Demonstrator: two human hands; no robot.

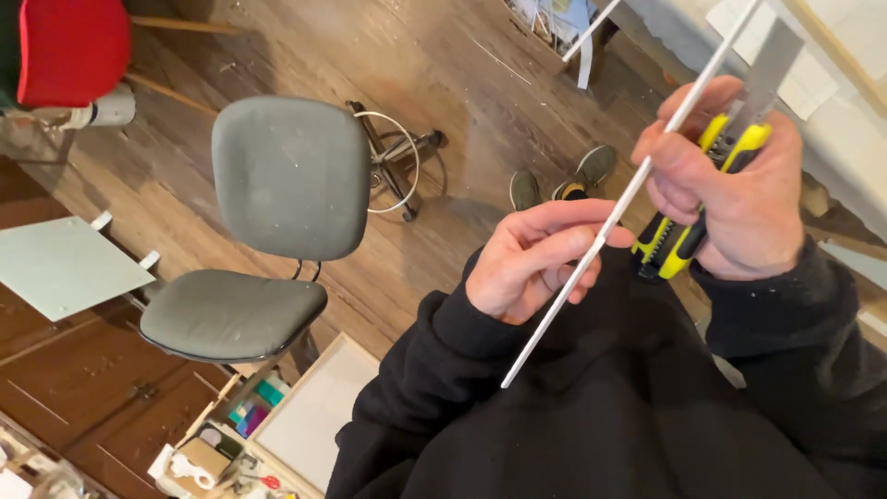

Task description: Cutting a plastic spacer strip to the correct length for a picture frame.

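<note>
A long thin white strip (591, 254) runs diagonally from lower centre up past the top right. My left hand (531, 263) pinches it near its lower part between thumb and fingers. My right hand (739, 189) is wrapped around a yellow and black utility knife (688, 231) with its grey blade (767, 69) extended upward, lying beside the strip. The thumb of the right hand also rests against the strip. Black sleeves cover both arms.
A grey swivel chair (277, 222) stands on the wooden floor at left. Behind it sit a red seat (69, 46) and a pale panel (65, 263). A white board (319, 411) and a box of small items (222, 444) lie below. A white table edge (832, 111) is at the right.
</note>
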